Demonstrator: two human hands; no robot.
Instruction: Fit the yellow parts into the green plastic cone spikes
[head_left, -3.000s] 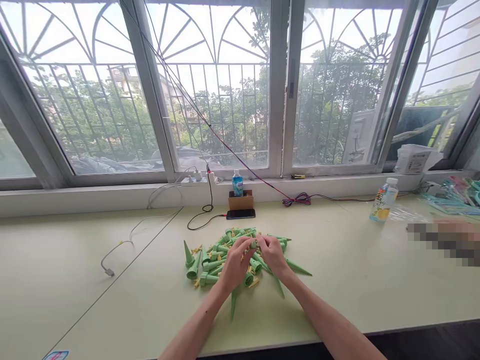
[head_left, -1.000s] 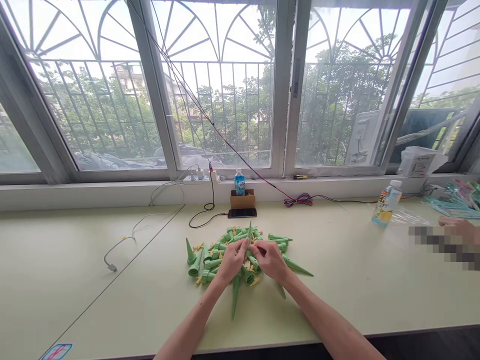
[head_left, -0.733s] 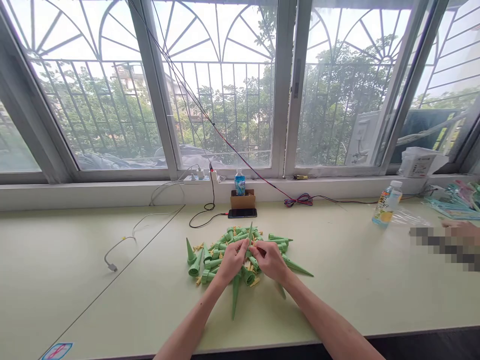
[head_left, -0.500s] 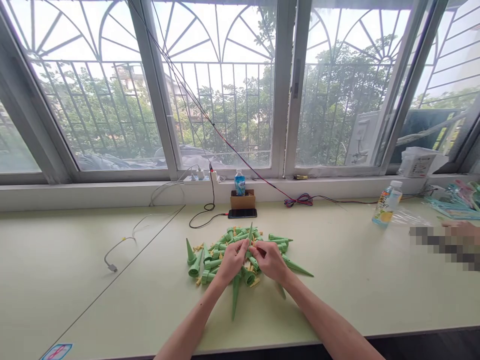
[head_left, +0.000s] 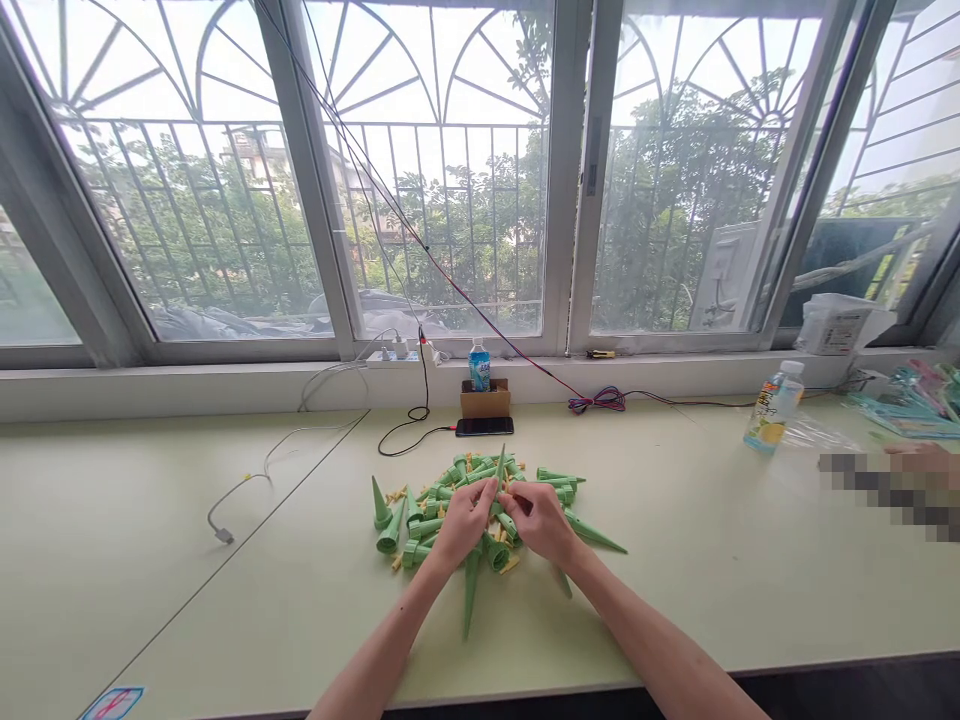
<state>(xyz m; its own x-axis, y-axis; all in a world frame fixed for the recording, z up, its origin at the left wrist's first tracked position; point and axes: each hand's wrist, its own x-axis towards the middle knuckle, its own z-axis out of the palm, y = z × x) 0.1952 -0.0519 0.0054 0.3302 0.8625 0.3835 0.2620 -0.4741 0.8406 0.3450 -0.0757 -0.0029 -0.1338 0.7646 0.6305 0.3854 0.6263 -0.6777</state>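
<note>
Head view: left hand (head_left: 466, 512) pinches green conical plastic spike (head_left: 501, 468); right hand (head_left: 538, 514) touching, hold unclear; weak grip could slip.

Looking forward and down from the wearer's head, facing across a pale tabletop (head_left: 660, 560) toward the windows (head_left: 465, 220) behind it, sitting close enough for catching both forearms (head_left: 390, 630) at the bottom edge, and framing left hand (head_left: 466, 520) and right hand (head_left: 546, 520) just below centre.
</note>
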